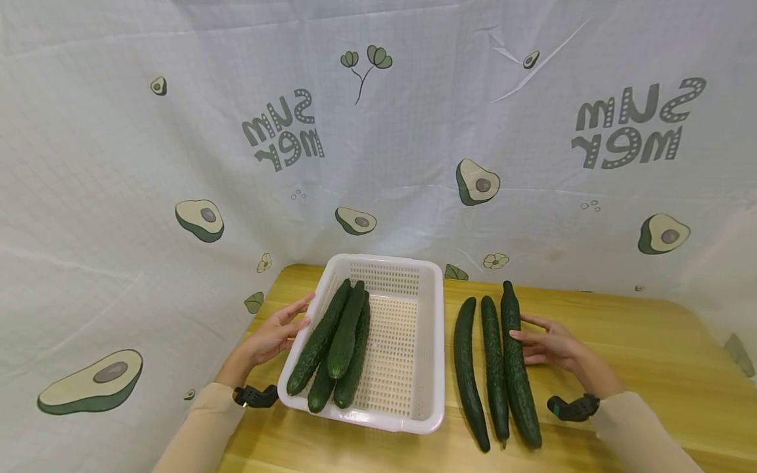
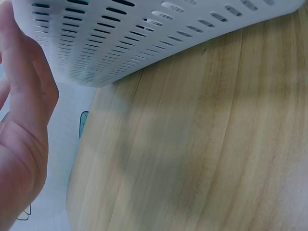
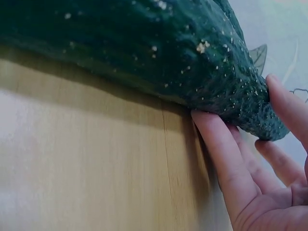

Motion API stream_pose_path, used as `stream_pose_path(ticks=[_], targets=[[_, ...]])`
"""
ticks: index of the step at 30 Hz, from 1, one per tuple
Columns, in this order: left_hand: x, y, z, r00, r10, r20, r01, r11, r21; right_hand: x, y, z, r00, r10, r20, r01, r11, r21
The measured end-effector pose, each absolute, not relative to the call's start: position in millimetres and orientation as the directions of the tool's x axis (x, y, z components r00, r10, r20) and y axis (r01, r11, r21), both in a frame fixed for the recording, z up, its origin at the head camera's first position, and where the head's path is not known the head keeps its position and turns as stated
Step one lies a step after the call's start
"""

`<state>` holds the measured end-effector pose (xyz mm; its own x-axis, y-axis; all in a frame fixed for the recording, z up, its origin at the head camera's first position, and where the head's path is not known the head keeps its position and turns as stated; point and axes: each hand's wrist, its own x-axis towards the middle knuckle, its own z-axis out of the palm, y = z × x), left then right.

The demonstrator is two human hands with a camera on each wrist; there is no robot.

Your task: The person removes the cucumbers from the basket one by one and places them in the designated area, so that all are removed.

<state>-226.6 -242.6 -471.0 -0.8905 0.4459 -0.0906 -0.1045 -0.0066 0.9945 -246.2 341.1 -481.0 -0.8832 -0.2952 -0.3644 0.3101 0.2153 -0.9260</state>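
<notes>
In the head view, my left hand rests at the left side of a white perforated plastic basket, its fingers near the rim. The left wrist view shows that hand beside the slotted wall, fingers fairly straight. Several dark green cucumbers lie piled in the basket's left half. Right of the basket, my right hand touches the rightmost of three cucumbers. In the right wrist view, the thumb is by the upper side of this bumpy cucumber and the extended fingers meet its lower side.
The other two cucumbers, a curved one and a straighter one, lie on the wooden table between the basket and the rightmost cucumber. A white sheet printed with avocados hangs behind the table and along its left side.
</notes>
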Motion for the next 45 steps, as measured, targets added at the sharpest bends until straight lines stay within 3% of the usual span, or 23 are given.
stream_pose_path(ticks=[27,45], targets=[[-223.5,-242.5,-472.6,-0.890,0.444,-0.101,-0.121,-0.016,0.993,-243.7,339.6,-478.6,-0.846,-0.365,-0.389,0.294,0.289,-0.911],[-226.1,-242.3,-469.8,-0.890,0.446,-0.098,-0.115,-0.011,0.993,-239.1,343.9,-475.1,-0.873,-0.325,-0.363,0.292,0.247,-0.924]])
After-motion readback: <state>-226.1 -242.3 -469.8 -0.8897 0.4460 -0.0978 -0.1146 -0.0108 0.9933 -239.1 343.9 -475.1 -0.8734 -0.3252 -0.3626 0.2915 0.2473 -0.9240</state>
